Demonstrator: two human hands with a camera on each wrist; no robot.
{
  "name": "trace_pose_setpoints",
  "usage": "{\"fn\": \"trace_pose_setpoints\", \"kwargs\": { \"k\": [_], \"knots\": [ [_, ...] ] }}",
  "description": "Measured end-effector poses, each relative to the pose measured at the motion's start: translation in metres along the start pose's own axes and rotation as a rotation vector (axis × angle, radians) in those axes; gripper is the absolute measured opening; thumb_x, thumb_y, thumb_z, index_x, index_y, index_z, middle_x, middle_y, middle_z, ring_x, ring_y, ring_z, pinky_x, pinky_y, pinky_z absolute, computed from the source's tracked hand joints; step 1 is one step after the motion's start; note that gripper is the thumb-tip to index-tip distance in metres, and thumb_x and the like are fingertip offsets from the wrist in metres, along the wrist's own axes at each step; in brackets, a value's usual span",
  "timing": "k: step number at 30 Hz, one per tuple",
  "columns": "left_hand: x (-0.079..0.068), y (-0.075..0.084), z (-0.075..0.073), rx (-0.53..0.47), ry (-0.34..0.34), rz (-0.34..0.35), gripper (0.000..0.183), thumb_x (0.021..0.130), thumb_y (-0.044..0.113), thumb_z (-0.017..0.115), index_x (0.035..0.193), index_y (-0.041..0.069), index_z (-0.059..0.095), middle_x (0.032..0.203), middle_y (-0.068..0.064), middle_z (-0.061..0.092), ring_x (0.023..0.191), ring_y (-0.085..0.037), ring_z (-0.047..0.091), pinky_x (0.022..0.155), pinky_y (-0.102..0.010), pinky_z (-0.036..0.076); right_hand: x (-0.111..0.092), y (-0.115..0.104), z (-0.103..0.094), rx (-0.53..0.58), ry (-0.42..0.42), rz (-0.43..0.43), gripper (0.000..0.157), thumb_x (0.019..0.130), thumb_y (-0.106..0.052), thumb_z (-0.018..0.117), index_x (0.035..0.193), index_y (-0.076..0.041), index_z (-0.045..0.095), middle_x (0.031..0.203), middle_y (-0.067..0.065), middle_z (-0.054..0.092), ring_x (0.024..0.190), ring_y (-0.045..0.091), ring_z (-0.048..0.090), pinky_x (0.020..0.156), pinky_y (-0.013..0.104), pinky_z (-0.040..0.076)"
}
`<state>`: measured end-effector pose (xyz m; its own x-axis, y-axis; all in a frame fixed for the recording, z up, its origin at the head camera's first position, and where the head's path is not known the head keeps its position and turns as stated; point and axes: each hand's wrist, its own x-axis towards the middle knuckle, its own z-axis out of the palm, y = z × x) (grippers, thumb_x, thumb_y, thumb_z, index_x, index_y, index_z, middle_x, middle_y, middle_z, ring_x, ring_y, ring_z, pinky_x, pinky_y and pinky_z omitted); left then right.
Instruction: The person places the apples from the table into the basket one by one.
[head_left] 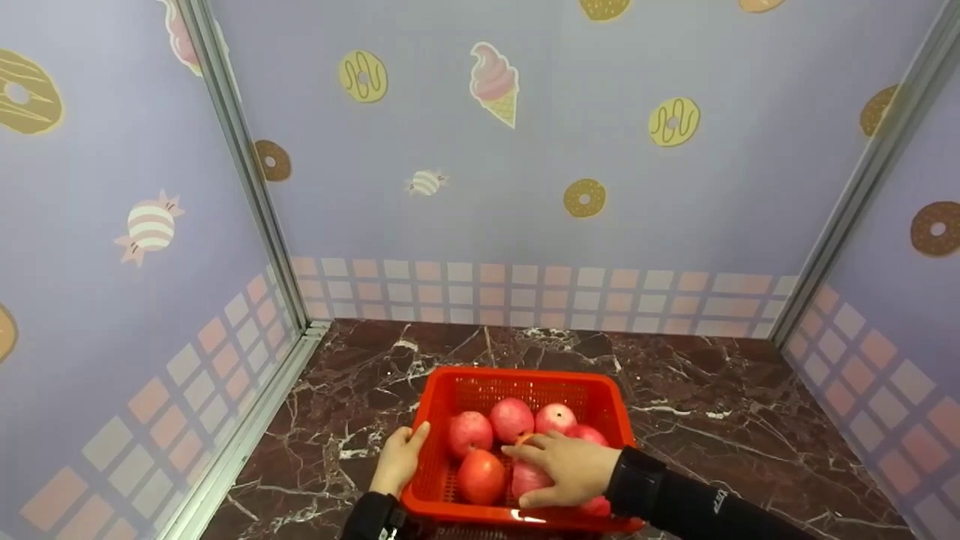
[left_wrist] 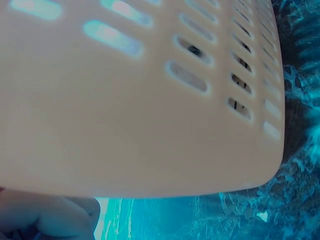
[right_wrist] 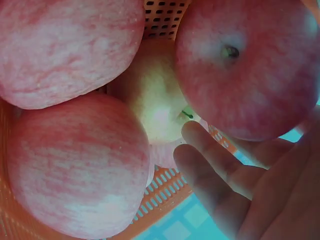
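Observation:
A red plastic basket [head_left: 525, 373] with slotted walls holds several apples. My left hand [head_left: 397, 459] grips its left rim, thumb along the top edge; the left wrist view shows the basket's wall [left_wrist: 120, 135] filling the frame, with fingers [left_wrist: 50, 215] at its lower edge. Over the apples on the basket's right side, my right hand [head_left: 568, 469] reaches in, fingers spread across a pink apple [head_left: 529, 480]. In the right wrist view, its fingertips [right_wrist: 186, 156] are beside a yellowish apple [right_wrist: 155, 95], and a red apple [right_wrist: 250, 65] covers part of the hand.
The basket stands on a dark red marbled tabletop [head_left: 360, 375]. Printed panels [head_left: 487, 225] with pastel tiles and sweets enclose it at the back, left and right. A metal corner strip [head_left: 247, 465] runs along the left edge.

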<state>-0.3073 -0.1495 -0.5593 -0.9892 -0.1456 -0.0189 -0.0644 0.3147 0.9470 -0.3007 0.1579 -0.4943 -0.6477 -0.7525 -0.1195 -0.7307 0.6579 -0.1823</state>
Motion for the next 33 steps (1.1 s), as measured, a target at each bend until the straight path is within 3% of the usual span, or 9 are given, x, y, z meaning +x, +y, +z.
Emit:
{"fn": "trace_pose_setpoints", "kwargs": {
  "k": [14,24,33],
  "knots": [
    [0.000,-0.001,0.001,-0.004,0.008,-0.004,0.035,0.108,0.032,0.054,0.086,0.004,0.052,0.075,-0.001,0.048,0.066,-0.015,0.050,0.062,-0.029,0.043,-0.004,0.007,-0.007,0.052,0.035,0.007,0.080,0.094,-0.069,0.058,0.160,-0.029,0.035,0.160,0.012,0.044,0.146,0.036,0.044,0.107,0.057,0.049],
    [0.001,0.001,0.001,-0.006,0.002,0.016,0.035,0.108,0.031,0.054,0.087,0.003,0.053,0.075,-0.002,0.051,0.067,-0.015,0.051,0.063,-0.029,0.044,-0.008,0.012,-0.015,0.102,0.124,0.013,0.082,0.093,-0.067,0.062,0.158,-0.021,0.040,0.161,0.016,0.042,0.145,0.041,0.040,0.097,0.066,0.051],
    [0.001,0.000,0.000,0.009,0.008,0.009,0.036,0.108,0.032,0.054,0.088,0.003,0.053,0.076,-0.002,0.051,0.068,-0.016,0.052,0.063,-0.030,0.044,-0.009,0.020,-0.020,0.115,0.222,0.097,0.084,0.093,-0.074,0.053,0.162,-0.032,0.029,0.170,0.011,0.024,0.151,0.048,0.029,0.104,0.077,0.038]
  ]
}}
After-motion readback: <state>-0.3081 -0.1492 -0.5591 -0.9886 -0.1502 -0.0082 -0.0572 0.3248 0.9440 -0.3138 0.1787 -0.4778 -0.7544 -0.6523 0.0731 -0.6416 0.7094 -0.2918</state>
